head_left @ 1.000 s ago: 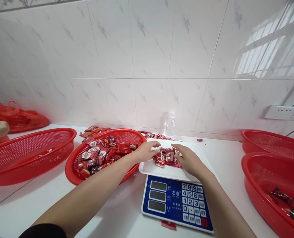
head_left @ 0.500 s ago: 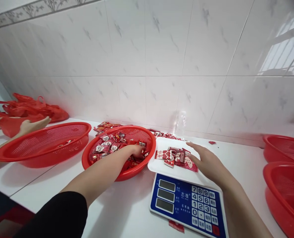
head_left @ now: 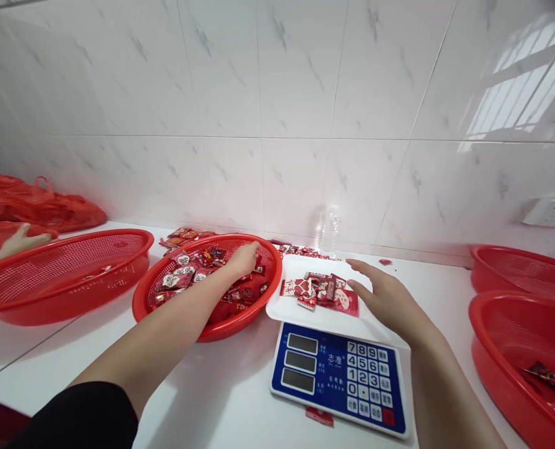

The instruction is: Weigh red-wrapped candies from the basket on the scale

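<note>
My left hand (head_left: 244,259) is over the far right part of a red perforated basket (head_left: 143,305). Its fingers are curled down and closed, and whatever they hold is hidden. Small wrapped candies (head_left: 246,293) and flat maroon packets (head_left: 177,279) fill the basket. At the right edge of a white scale tray (head_left: 282,310), my right hand (head_left: 383,296) is open, fingers extended and thumb apart. Several red and white packets (head_left: 327,292) lie in that tray, close to the thumb. Below it, the scale's blue panel (head_left: 338,380) shows number keys and three dark displays.
Another red basket (head_left: 139,259) stands at left. Beyond it are red bags (head_left: 67,212) and another person's hand (head_left: 22,240). Two red baskets (head_left: 486,305) are at right. Loose candies (head_left: 300,251) and a clear bottle (head_left: 331,231) line the wall. A red packet (head_left: 319,416) lies by the scale.
My left hand has risen from among the candies toward the basket's far rim. My right hand stays by the tray. The view has shifted right, and the other person's hand has moved.
</note>
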The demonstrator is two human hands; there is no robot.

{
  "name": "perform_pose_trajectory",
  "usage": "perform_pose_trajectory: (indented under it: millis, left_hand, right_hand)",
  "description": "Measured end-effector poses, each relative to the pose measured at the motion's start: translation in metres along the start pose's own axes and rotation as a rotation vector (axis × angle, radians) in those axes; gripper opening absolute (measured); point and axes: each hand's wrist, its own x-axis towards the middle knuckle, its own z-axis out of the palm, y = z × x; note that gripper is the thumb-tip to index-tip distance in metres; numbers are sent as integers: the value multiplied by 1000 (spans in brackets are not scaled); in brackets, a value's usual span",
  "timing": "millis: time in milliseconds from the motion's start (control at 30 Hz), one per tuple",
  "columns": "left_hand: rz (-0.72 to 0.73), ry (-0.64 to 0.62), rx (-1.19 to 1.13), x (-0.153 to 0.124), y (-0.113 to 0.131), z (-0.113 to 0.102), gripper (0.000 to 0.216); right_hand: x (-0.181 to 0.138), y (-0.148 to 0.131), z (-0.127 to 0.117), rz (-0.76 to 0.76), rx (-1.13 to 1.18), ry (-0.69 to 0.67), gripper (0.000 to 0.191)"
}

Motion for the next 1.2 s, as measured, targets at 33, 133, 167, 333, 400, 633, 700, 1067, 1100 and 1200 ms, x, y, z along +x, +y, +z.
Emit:
perform_pose_trajectory:
  millis: [33, 133, 167, 333, 400, 633, 700, 1067, 1100, 1200]
  left_hand:
    - [6, 57, -41, 1, 8, -5, 22]
    - [58, 134, -173, -3, 38, -12, 23]
    - [86, 113, -227, -6, 49, -10, 21]
    - [206, -306, -479, -27, 94, 17, 30]
    - [233, -287, -366, -32, 103, 31, 37]
    - [362, -333, -58, -50, 121, 62, 57]
    - [383, -313, 1, -55, 125, 66, 55]
    - [348, -78, -157, -78, 128, 45, 50]
    - [329, -87, -149, -84, 125, 42, 53]
    - [257, -207, -50, -98, 119, 37, 68]
  right_hand:
    - [0, 0, -1, 0, 7, 8, 44]
    - [-1, -2, -6, -6, 30, 32, 43]
    - [-2, -3, -7, -5, 35, 39, 43]
    - [-4, -5, -14, 9, 58, 46, 44]
    - [-4, -5, -14, -8, 71, 43, 43]
    - [-2, -1, -9, -40, 65, -28, 44]
    - [0, 2, -7, -36, 47, -94, 44]
    - [19, 17, 32, -2, 6, -160, 42]
    - [19, 16, 34, -1, 10, -162, 43]
    - [19, 14, 37, -9, 25, -169, 44]
